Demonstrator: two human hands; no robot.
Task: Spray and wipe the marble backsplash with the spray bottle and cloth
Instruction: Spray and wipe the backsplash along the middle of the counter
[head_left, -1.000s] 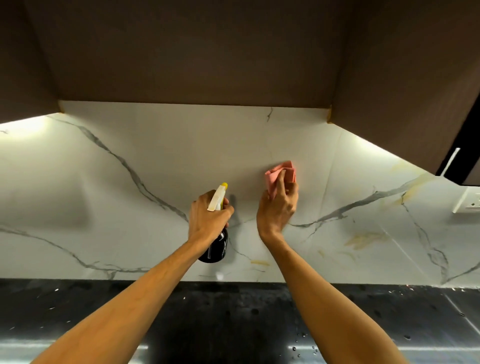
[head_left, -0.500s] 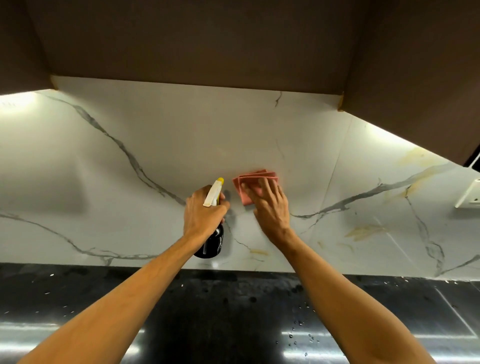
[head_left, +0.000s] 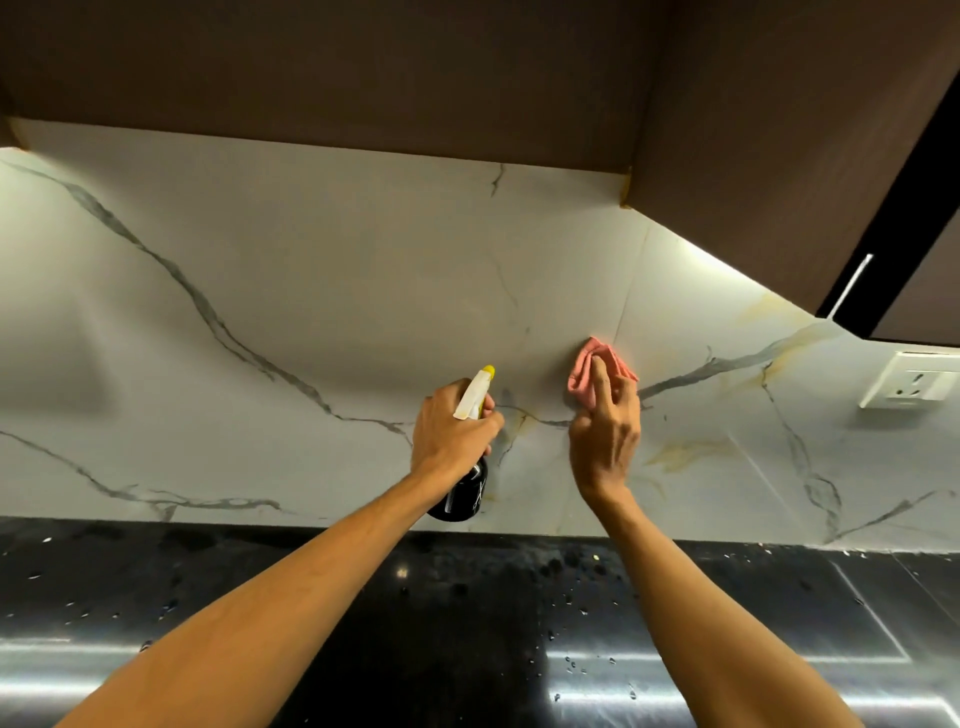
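The white marble backsplash (head_left: 322, 291) with grey and yellow veins fills the middle of the head view. My left hand (head_left: 452, 431) grips a black spray bottle (head_left: 465, 493) with a white trigger head and yellow nozzle, held upright close to the wall. To its right, my right hand (head_left: 605, 436) presses a crumpled pink cloth (head_left: 587, 371) against the marble, fingers curled over the cloth's lower part. The cloth sits beside a vertical slab joint.
Dark brown wall cabinets (head_left: 363, 78) overhang the backsplash. A white wall socket (head_left: 909, 379) is mounted at the far right. Below runs a black glossy countertop (head_left: 467, 597) dotted with water drops.
My right hand carried the cloth left toward the bottle half a second ago, then back right along the marble. The left hand and bottle stayed nearly still.
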